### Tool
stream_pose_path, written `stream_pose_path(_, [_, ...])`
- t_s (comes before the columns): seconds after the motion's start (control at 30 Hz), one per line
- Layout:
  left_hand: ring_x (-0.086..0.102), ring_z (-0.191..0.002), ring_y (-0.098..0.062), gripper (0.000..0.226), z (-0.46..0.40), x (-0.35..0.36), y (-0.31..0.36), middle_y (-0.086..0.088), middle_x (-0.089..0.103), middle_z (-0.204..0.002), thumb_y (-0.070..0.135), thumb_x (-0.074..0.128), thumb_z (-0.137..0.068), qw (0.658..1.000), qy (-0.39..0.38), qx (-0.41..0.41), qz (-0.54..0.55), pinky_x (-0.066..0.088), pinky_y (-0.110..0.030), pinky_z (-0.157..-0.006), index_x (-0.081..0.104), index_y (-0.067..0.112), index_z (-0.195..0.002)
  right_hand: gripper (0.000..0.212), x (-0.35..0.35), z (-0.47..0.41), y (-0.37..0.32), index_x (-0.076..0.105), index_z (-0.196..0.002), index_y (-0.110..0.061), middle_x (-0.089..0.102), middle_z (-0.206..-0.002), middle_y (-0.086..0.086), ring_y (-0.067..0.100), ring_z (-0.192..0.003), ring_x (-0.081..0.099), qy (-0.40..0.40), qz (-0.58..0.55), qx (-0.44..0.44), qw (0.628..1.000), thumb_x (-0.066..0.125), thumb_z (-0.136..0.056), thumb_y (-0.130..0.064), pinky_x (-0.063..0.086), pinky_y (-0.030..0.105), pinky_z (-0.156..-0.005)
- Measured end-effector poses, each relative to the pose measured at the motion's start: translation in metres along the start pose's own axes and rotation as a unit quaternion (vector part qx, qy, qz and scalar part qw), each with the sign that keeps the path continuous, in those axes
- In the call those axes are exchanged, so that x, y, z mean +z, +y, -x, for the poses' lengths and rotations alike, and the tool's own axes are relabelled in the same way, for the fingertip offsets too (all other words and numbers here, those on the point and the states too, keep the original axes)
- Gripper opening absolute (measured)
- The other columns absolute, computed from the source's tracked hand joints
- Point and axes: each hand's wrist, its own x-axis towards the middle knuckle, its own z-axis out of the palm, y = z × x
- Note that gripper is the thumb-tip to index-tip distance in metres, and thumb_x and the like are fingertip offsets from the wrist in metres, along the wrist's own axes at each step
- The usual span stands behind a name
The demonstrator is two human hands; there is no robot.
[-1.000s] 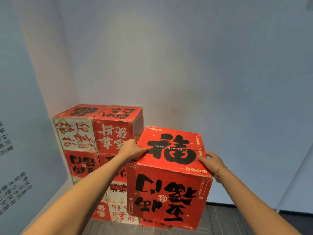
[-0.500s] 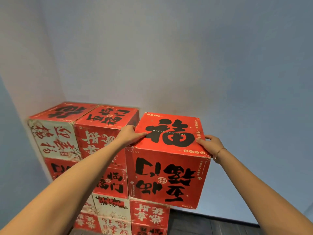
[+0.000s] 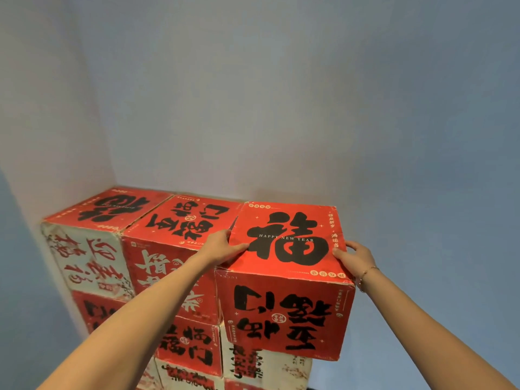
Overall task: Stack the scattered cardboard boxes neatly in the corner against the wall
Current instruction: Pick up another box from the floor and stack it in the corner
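Since a second ago the red box (image 3: 284, 273) has come up level beside the stack's (image 3: 157, 249) top row, left hand (image 3: 222, 246) and right hand (image 3: 354, 258) each gripping a top edge, so it's nearly placed.

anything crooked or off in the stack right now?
The box gripped by the left hand and right hand is skewed: its front sticks out past the white box beneath and its neighbour. Several prints are upside down.
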Motion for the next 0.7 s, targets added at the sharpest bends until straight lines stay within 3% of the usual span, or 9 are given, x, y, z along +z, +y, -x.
stream_pose_path(0.2, [0.059,-0.102,-0.021,0.06,-0.037,-0.006,-0.011,-0.005,0.063,-0.117,0.052,0.066,-0.081,0.999,-0.017,0.04,-0.006,0.045,-0.027,-0.082,0.056,0.01,-0.122,0.043,0.017,-0.023,0.001,0.047,-0.129,-0.016,0.064,-0.107,0.017,0.034,-0.089,0.067,0.008,-0.016,0.017,1.0,0.061,-0.089,-0.025,0.055,0.049,-0.083])
stream_pose_path(0.4, [0.059,-0.105,-0.024,0.068,-0.059,-0.001,-0.02,-0.007,0.062,-0.117,0.059,0.063,-0.08,0.997,-0.029,0.047,-0.045,0.05,-0.037,-0.089,0.052,0.01,-0.125,0.039,0.028,-0.037,0.005,0.049,-0.127,-0.014,0.064,-0.104,0.017,0.035,-0.089,0.066,0.018,-0.032,0.009,0.999,0.06,-0.09,-0.022,0.054,0.05,-0.083])
stream_pose_path(0.57, [0.058,-0.102,-0.028,0.064,-0.067,0.006,-0.025,-0.008,0.06,-0.106,0.065,0.057,-0.079,0.991,-0.012,0.068,-0.111,0.049,-0.04,-0.083,0.056,0.01,-0.112,0.042,0.033,-0.042,0.011,0.048,-0.128,-0.014,0.062,-0.103,0.015,0.033,-0.088,0.066,0.019,-0.047,0.021,0.998,0.061,-0.089,-0.021,0.056,0.047,-0.08])
stream_pose_path(0.7, [0.046,-0.117,-0.028,0.074,-0.07,0.013,-0.031,-0.012,0.052,-0.122,0.066,0.05,-0.083,0.983,0.0,0.074,-0.166,0.042,-0.04,-0.096,0.05,0.008,-0.129,0.04,0.037,-0.046,0.015,0.048,-0.127,-0.014,0.063,-0.092,0.009,0.027,-0.078,0.066,0.008,-0.064,0.033,0.997,0.061,-0.09,-0.021,0.056,0.037,-0.067])
